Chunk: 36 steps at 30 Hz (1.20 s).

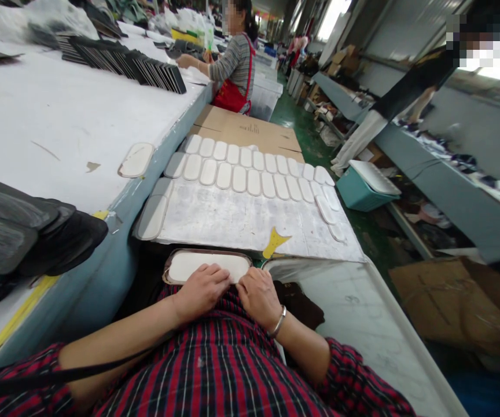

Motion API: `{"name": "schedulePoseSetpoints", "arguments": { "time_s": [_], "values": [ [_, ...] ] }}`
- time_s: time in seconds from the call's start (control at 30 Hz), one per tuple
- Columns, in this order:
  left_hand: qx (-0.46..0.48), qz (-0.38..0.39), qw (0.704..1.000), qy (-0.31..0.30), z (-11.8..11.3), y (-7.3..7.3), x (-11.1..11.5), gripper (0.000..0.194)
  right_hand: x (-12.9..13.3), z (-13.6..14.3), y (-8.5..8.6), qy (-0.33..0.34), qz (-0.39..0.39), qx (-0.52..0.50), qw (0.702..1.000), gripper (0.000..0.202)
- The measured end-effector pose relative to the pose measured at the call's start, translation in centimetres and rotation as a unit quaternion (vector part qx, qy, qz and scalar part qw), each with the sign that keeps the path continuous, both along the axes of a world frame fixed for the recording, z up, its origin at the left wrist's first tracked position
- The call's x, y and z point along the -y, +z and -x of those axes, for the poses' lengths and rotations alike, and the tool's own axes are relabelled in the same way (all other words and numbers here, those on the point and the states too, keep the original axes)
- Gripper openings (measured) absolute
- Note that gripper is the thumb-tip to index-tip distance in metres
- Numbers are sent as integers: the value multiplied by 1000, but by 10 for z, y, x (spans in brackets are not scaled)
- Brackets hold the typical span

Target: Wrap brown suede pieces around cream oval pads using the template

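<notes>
A long white panel with rounded ends and a brown rim (209, 264) lies at my lap, against the plaid shirt. My left hand (204, 289) rests over its near edge, fingers bent and pressed onto the white face. At the right end, my right hand (261, 294) grips the panel's corner with curled fingers; its thumb side is partly hidden. The two hands are close together but apart. Just beyond, a yellow notched piece (275, 242) lies at the front edge of a pale board (228, 217), which carries rows of similar white rounded panels (239, 178).
On the left, a white table (50, 121) holds a single white panel (137, 160), stacked black pieces (24, 231) and a row of dark pieces (124, 61). A clear plastic bin (363, 324) stands at right. A co-worker (236, 63) sits ahead; another person (406, 81) stands right.
</notes>
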<state>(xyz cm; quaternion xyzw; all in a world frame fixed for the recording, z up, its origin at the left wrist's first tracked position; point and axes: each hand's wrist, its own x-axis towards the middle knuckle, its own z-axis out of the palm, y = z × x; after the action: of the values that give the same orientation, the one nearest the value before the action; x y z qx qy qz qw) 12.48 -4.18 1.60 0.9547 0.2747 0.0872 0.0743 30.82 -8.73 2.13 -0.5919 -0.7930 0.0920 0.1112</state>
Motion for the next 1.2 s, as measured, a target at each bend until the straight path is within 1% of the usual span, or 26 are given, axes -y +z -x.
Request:
{"name": "schedulePoseSetpoints", "arguments": {
  "time_s": [0.1,0.2,0.3,0.37,0.4,0.43,0.47,0.53,0.57,0.6,0.63,0.67,0.7,0.77,0.83,0.9,0.97,1.03,1.13,1.2],
  "values": [
    [8,9,999,34,-4,0,2,17,-5,9,6,-50,44,14,998,13],
    [9,18,998,63,-9,3,3,20,-9,17,12,-88,66,30,994,1],
    [11,40,995,87,-12,6,2,17,-11,20,17,-103,80,40,991,10],
    [23,79,993,84,-8,7,0,14,-12,20,19,-102,86,42,990,12],
    [35,104,991,72,-4,8,-1,15,-12,19,20,-99,88,43,990,12],
    [52,132,988,57,1,8,-2,22,-13,18,21,-96,88,44,990,13],
    [74,162,983,43,8,8,-2,35,-13,17,21,-91,88,45,991,13],
    [136,224,964,42,25,8,-2,60,-13,16,21,-79,80,43,993,11],
    [174,242,953,58,35,8,-1,64,-13,16,21,-71,76,38,994,11],
    [207,242,945,75,45,9,-1,62,-12,15,21,-63,72,31,995,10],
    [231,222,943,91,55,9,-1,56,-12,14,22,-52,70,24,996,10],
    [240,185,948,102,64,10,-1,48,-11,13,22,-36,67,17,997,11],
    [229,141,957,107,71,11,-2,42,-9,13,23,-14,63,10,998,14],
    [168,69,978,100,82,10,-2,33,-7,13,24,45,49,-4,998,25],
    [103,42,990,85,86,8,-1,30,-5,16,24,98,22,-13,995,36],
    [62,32,995,69,84,4,1,30,-3,21,22,125,-12,-4,992,35],
    [39,19,997,64,77,0,5,33,-2,27,17,141,-50,25,988,24],
    [21,1,997,70,70,-2,8,35,-1,32,12,167,-79,58,981,19],
    [5,-23,997,80,64,-3,11,38,-1,35,8,207,-102,90,969,18],
    [5,-30,996,83,62,-3,13,37,-3,35,8,222,-113,104,963,17]
  ]
}}
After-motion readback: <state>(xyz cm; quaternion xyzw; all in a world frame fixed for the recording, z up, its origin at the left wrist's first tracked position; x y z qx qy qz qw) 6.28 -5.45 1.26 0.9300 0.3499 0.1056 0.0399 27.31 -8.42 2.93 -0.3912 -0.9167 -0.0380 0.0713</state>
